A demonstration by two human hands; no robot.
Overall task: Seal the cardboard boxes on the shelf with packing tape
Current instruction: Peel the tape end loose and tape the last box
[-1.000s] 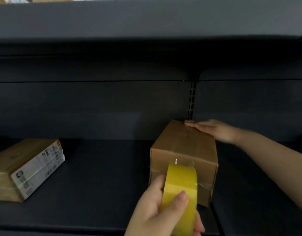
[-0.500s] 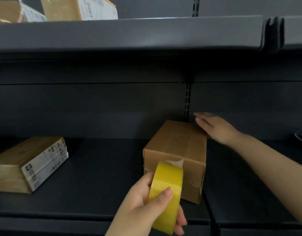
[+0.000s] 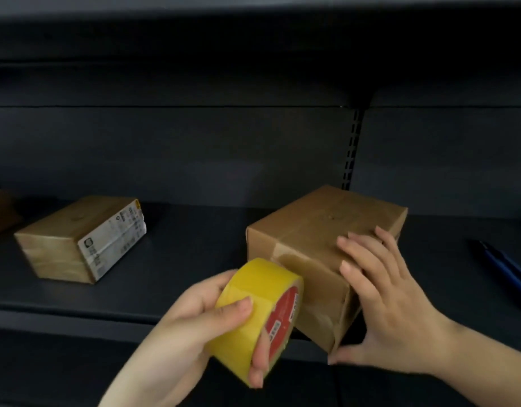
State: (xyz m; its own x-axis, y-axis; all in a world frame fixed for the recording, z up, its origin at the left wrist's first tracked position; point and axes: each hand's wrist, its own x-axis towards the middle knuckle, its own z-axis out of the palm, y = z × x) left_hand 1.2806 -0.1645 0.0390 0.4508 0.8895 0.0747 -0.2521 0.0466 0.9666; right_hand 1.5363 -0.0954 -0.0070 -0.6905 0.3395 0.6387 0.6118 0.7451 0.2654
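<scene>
Yellow roll of packing tape (image 3: 255, 314), gripped in your left hand (image 3: 194, 315), meets the brown cardboard box (image 3: 321, 254) on the dark shelf (image 3: 177, 277); right hand (image 3: 382, 301) fingers (image 3: 359, 254) spread, steadying it; front-face taping underway, next likely pressing the strip flat.

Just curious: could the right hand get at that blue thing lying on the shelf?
Probably yes. The right hand only rests on the cardboard box, holding nothing, and bare shelf lies between it and the blue thing.
</scene>
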